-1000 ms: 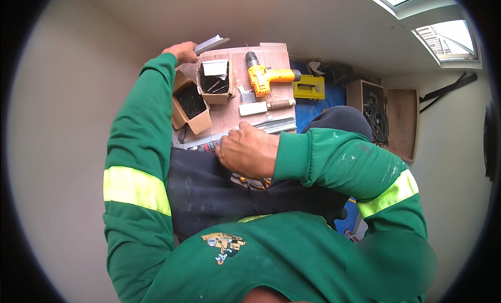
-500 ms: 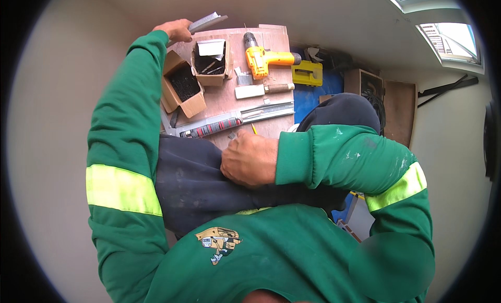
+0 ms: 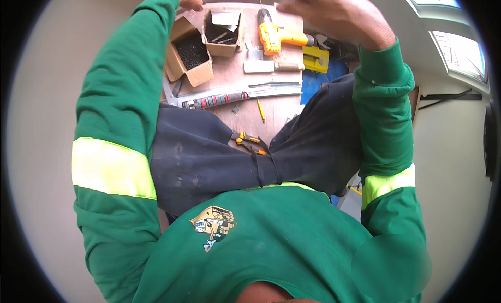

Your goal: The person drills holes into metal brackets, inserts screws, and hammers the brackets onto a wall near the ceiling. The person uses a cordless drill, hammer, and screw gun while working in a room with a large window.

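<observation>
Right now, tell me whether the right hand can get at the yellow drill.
Probably yes: the right hand is raised near the yellow drill, which lies uncovered on the wooden board, with nothing visible blocking its handle. Blur hides whether that hand holds something, which might hinder a grip.

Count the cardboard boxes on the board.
2. One box is beside the left sleeve; the other box is just right of it and slightly farther away, left of the drill. The left sleeve could hide more.
</observation>
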A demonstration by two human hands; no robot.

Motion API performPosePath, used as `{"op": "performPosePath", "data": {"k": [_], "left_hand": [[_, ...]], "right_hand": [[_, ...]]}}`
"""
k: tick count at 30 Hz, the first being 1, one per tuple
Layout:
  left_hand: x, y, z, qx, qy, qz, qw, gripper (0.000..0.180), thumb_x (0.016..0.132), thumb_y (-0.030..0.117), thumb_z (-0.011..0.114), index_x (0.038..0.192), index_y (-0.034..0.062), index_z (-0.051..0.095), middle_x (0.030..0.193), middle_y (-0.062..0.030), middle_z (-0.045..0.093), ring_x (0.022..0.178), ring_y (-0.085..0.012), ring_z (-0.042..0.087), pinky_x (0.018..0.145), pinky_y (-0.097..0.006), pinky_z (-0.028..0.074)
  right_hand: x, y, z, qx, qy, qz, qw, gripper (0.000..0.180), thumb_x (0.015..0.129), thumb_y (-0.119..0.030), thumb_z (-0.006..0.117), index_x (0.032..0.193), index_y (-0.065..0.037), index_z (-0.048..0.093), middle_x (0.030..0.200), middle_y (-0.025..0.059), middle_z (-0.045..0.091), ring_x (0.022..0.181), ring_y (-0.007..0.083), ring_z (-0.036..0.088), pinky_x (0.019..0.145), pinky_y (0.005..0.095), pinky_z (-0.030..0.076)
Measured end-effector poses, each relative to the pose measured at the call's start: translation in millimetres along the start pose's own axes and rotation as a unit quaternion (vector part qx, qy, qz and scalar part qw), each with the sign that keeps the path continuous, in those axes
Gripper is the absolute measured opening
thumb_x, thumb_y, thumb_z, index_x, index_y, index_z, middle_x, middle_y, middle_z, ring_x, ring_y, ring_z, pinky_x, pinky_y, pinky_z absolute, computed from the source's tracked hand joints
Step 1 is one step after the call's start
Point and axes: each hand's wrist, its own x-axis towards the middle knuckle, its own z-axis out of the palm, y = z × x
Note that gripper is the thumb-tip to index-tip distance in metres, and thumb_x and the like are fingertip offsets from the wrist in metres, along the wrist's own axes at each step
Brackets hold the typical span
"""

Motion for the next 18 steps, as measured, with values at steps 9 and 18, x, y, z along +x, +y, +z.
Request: {"op": "performPosePath", "data": {"k": [9, 18], "left_hand": [[47.9, -72.2, 42.1, -0.327, -0.029, 0.028, 0.944, 0.037, 0.088, 0.026, 0.080, 0.123, 0.0137, 0.074, 0.098, -0.0061, 0.076, 0.091, -0.0186, 0.070, 0.084, -0.041, 0.058], [33.8, -32.3, 39.3, -0.121, -0.019, -0.035, 0.992, 0.028, 0.087, 0.017, 0.067, 0.105, -0.0036, 0.073, 0.081, -0.0197, 0.075, 0.071, -0.0321, 0.075, 0.069, -0.046, 0.060]], "right_hand": [[10.5, -27.3, 90.0, -0.083, -0.029, -0.167, 0.982, 0.021, 0.091, -0.017, 0.074, 0.106, -0.003, 0.073, 0.093, 0.0182, 0.077, 0.089, 0.0379, 0.077, 0.076, 0.0497, 0.061], [64.3, -82.1, 177.4, -0.165, -0.173, -0.228, 0.944, 0.025, 0.086, -0.031, 0.080, 0.106, -0.016, 0.086, 0.106, 0.0040, 0.081, 0.096, 0.0266, 0.077, 0.071, 0.0521, 0.061]]}}
